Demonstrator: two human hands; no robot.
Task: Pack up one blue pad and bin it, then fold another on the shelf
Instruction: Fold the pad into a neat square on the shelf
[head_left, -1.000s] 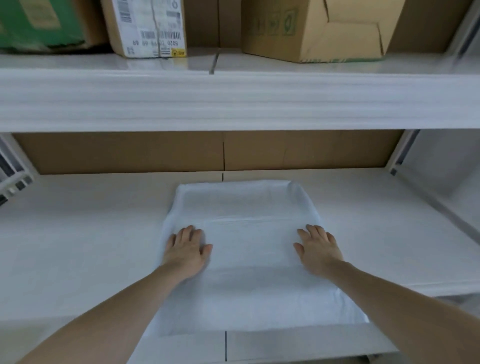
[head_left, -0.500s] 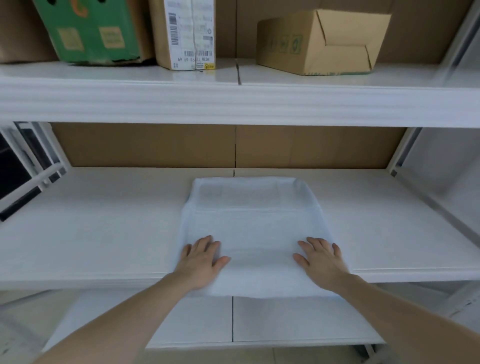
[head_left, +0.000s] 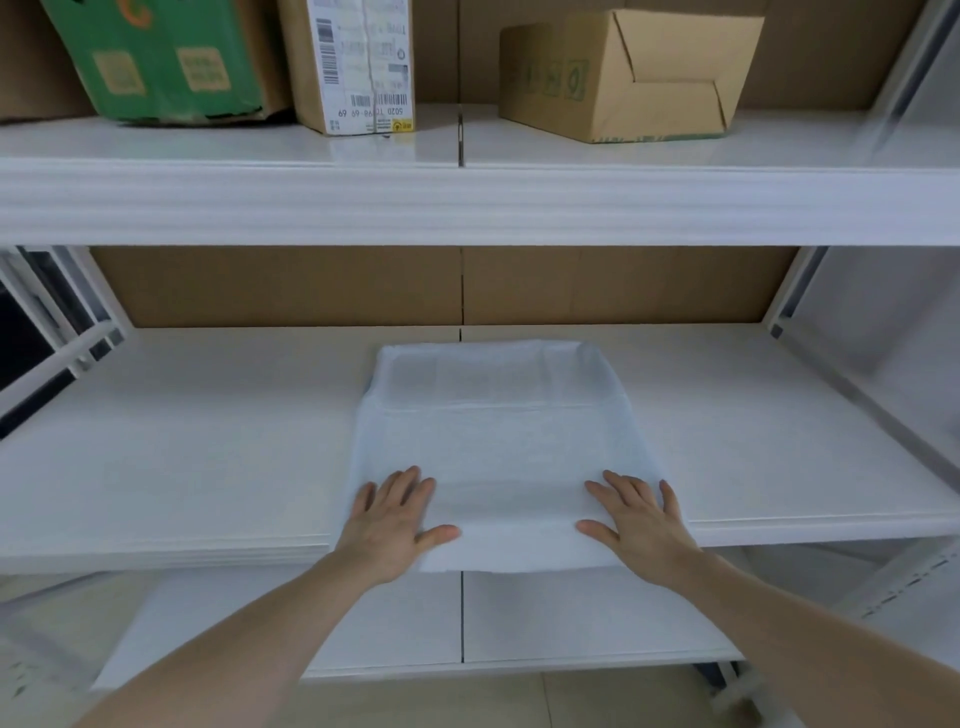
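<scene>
Cardboard boxes (head_left: 623, 73) above blue pad (head_left: 498, 457).

I have 1 view only, from the head camera, so nothing overlaps with another. It faces straight into the shelving and tilts down, close to the middle shelf (head_left: 208, 467). Its wide angle takes in the upper shelf (head_left: 467, 208) above and the lower shelf (head_left: 571, 613) below.
</scene>
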